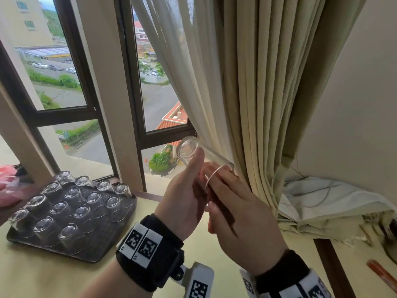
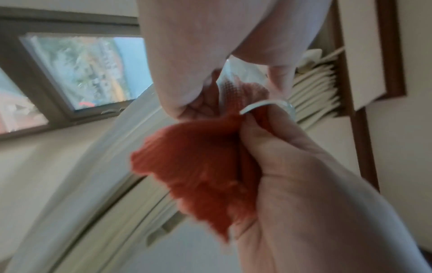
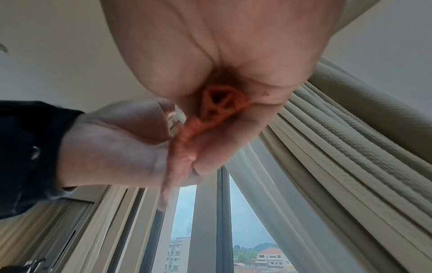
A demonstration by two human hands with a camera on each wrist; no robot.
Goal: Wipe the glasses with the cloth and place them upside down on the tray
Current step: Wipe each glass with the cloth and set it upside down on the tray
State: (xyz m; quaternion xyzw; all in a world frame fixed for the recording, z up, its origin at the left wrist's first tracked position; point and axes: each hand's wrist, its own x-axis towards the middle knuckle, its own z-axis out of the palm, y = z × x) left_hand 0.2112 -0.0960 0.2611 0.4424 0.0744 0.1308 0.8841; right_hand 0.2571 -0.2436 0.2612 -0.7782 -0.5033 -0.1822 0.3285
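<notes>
Glass point(image 1: 200, 157) in left hand point(image 1: 182, 201), right hand point(image 1: 240, 222) with cloth point(image 2: 201, 162) at its rim.

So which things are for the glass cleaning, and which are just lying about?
For the job: glass in the left hand; red cloth in the right hand; tray of upturned glasses.

Lying about: curtain, pink bag, white sheet.

Clear, smooth, glossy tumbler glass point(image 1: 194, 154), held raised; rim catches light. Red-orange woven cloth point(image 2: 201, 166), matt, fuzzy, frayed at its edges, stuffed into the glass mouth. Dark textured tray point(image 1: 101, 248) at the table's left edge, matt, patterned surface, carrying glossy clear upturned glasses point(image 1: 71, 211). Pale yellow-green tabletop point(image 1: 43, 274), smooth, dull. Beige ribbed fabric curtain point(image 1: 268, 93), matt.
</notes>
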